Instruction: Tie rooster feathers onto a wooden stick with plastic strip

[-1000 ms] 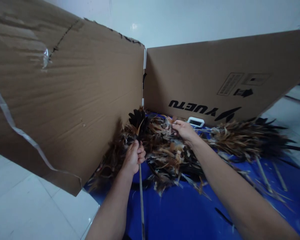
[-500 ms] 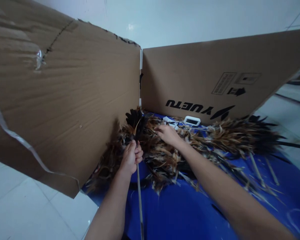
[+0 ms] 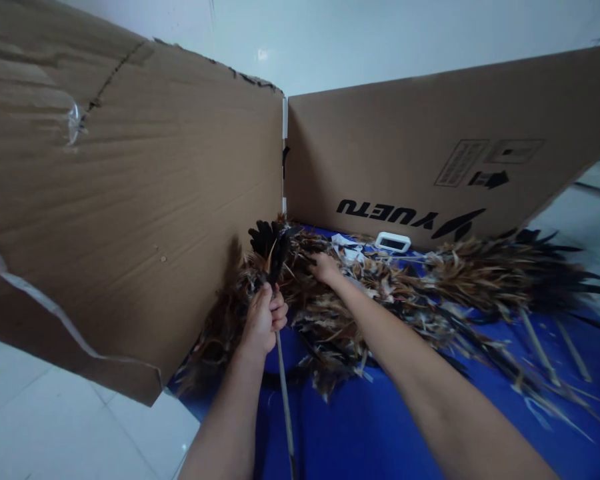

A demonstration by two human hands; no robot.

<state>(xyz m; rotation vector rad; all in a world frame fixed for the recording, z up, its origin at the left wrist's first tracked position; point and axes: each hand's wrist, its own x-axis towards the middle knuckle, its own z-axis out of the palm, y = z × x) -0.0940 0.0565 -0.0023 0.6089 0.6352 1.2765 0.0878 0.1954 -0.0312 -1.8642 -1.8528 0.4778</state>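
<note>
My left hand (image 3: pixel 266 317) is closed around a thin pale stick (image 3: pixel 285 400) that runs down toward the bottom edge. Dark feathers (image 3: pixel 267 243) fan out at the stick's top, just above the fist, like a feather duster's head. Over a loose pile of brown and black feathers (image 3: pixel 325 320), my right hand (image 3: pixel 326 268) reaches in from the right. Its fingers are curled together among the feathers, their tips partly hidden, and what they pinch cannot be made out.
Cardboard panels stand on the left (image 3: pixel 180 200) and at the back (image 3: pixel 370 147), meeting in a corner. A white-framed device (image 3: pixel 393 242) lies by the back panel. Long black-tipped feathers (image 3: pixel 510 267) and loose quills (image 3: pixel 540 347) lie on the blue surface (image 3: pixel 350 427) at right.
My right hand has moved slightly left and down into the feather pile. My left hand keeps its grip on the stick. The view has shifted a little.
</note>
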